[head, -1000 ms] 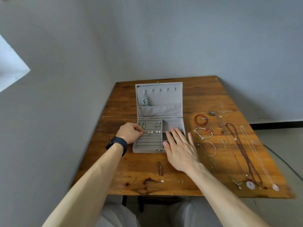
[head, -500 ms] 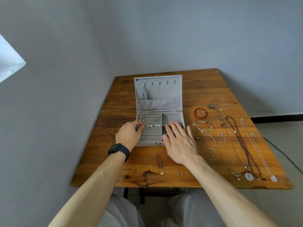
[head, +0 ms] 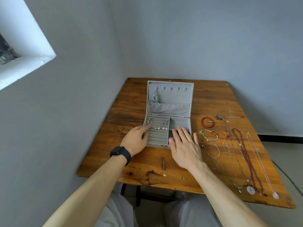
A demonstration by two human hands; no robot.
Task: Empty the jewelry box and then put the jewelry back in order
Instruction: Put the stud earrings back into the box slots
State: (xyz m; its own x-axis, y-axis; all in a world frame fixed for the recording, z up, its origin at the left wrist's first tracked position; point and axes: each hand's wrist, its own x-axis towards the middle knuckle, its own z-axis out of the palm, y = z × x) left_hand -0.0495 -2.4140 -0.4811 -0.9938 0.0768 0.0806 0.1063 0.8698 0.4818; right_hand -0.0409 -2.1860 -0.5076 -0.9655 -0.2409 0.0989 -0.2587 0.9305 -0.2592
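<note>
Head view, our left hand and right hand spread flat, empty, on open jewelry box, necklaces beside it.

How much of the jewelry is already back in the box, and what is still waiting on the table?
Done: several earrings sit in the ring rolls of the jewelry box, and one blue piece hangs from a lid hook.
In hand: the left hand touches the rolls; the right hand lies flat, open, over the right compartments.
Left: bracelets, long necklaces and two tiny studs lie on the table.
</note>
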